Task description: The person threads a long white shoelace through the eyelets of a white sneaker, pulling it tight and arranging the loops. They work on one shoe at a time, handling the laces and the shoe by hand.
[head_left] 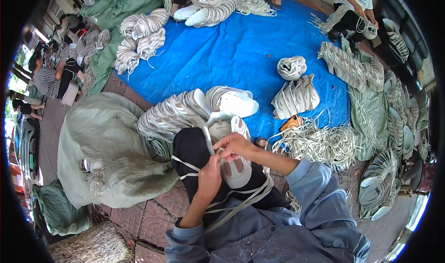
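Note:
A white and beige sneaker (237, 172) rests on my lap over dark trousers, its toe toward me. My left hand (211, 176) is closed in a pinch at the left side of the sneaker's lace opening. From above, my right hand (235, 146) reaches over the opening, and its fingertips almost meet the left ones. A white shoelace seems to be pinched between them, though the fingers hide most of it. Loose white shoelaces (252, 197) trail across my lap beside the toe. Just beyond lies a stacked row of similar sneakers (174, 112).
A large grey-green sack (111, 147) stands at my left. On the blue tarp (208, 54) lie a shoe bundle (296, 96) and a heap of white laces (322, 145) with an orange-handled object (292, 123). More shoe rows (380, 184) line the right. Other people (357, 8) sit farther off.

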{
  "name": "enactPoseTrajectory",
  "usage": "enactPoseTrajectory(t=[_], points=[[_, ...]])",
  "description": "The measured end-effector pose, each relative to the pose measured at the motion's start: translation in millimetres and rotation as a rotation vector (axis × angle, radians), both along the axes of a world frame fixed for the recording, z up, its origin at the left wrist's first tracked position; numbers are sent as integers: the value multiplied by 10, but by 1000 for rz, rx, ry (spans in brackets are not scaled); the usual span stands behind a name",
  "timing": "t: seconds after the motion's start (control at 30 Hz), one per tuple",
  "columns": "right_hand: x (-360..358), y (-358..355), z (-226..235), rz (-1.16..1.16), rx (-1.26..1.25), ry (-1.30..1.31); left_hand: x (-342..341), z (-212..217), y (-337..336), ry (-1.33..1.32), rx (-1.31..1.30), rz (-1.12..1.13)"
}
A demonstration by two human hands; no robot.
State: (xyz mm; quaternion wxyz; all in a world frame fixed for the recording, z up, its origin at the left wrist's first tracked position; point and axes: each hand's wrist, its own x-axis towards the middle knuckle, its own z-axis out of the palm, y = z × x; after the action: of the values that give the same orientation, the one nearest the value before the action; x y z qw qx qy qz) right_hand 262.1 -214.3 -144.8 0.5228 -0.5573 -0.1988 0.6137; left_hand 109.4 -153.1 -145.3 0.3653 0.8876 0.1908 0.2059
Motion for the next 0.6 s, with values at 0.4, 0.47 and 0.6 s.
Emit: enactPoseTrajectory(t=[0.4, 0.47, 0.6], points=[[42, -72, 26, 7, 115, -441, 359, 272, 479, 568, 621, -586], [23, -57, -8, 47, 107, -488, 343, 259, 523, 543, 545, -638], [3, -45, -97, 157, 146, -487, 151, 183, 510, 451, 475, -545]])
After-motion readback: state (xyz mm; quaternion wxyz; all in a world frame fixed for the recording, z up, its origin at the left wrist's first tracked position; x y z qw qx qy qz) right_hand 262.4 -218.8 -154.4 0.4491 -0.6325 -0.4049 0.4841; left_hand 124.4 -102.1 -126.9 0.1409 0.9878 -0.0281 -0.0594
